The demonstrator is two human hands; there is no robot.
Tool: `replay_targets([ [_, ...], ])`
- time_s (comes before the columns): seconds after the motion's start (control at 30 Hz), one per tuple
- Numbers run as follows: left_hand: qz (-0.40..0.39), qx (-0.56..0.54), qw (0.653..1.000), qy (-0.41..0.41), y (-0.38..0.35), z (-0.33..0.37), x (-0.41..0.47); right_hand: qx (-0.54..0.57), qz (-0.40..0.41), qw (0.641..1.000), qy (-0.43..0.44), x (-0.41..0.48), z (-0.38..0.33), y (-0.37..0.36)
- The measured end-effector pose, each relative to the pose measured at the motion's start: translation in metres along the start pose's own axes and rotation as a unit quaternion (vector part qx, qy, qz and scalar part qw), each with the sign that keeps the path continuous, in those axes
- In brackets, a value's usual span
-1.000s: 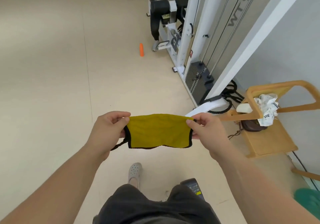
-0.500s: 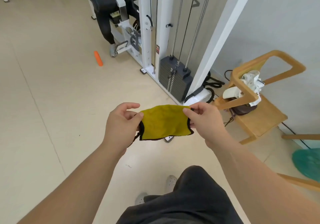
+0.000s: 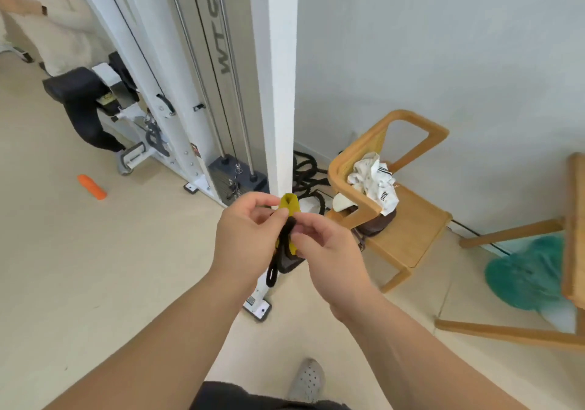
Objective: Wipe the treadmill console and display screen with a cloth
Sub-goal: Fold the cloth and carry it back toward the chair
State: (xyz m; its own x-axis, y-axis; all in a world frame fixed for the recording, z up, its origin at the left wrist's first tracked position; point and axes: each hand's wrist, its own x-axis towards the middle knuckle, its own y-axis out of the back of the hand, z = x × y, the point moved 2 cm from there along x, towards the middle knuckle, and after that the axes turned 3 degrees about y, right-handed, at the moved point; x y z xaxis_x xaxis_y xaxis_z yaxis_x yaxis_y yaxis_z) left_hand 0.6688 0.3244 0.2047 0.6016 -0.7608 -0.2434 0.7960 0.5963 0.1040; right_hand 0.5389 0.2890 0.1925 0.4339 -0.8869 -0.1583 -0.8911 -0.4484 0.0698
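A yellow cloth (image 3: 290,204) with a black border is folded narrow between both my hands, in front of my chest. My left hand (image 3: 243,241) pinches its left side and my right hand (image 3: 326,251) pinches its right side, fingertips nearly touching. A black loop of the cloth hangs down below my left hand. No treadmill, console or display screen shows in this view.
A white cable weight machine (image 3: 202,99) stands straight ahead with a white post (image 3: 278,77). A wooden chair (image 3: 399,219) at right holds a crumpled white fabric (image 3: 376,181) and a brown bag. An orange object (image 3: 92,186) lies on the floor. Another person (image 3: 60,32) is at far left.
My hands came together, folding the spread cloth into a narrow bundle. My view has swung right, toward the weight machine and chair.
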Motion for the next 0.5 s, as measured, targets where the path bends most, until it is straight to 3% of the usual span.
replay_targets([
  [0.13,-0.069,0.035,0.997,-0.022,-0.076,0.019,0.021,-0.044,-0.035,0.998,0.006,0.016,-0.012,0.069],
  [0.2,-0.108,0.062,0.991,-0.037,-0.112,0.024,0.032,-0.046,0.016,0.999,-0.012,0.022,-0.006,0.107],
  [0.27,-0.16,0.095,0.982,-0.041,-0.148,0.026,0.045,-0.037,0.122,0.991,-0.027,0.026,0.008,0.149],
  [0.37,-0.278,0.144,0.949,-0.035,-0.207,0.033,0.061,-0.032,0.233,0.97,-0.053,0.035,0.021,0.213],
  [0.5,-0.429,0.18,0.885,-0.03,-0.288,0.056,0.075,-0.026,0.2,0.971,-0.125,0.056,0.04,0.292],
])
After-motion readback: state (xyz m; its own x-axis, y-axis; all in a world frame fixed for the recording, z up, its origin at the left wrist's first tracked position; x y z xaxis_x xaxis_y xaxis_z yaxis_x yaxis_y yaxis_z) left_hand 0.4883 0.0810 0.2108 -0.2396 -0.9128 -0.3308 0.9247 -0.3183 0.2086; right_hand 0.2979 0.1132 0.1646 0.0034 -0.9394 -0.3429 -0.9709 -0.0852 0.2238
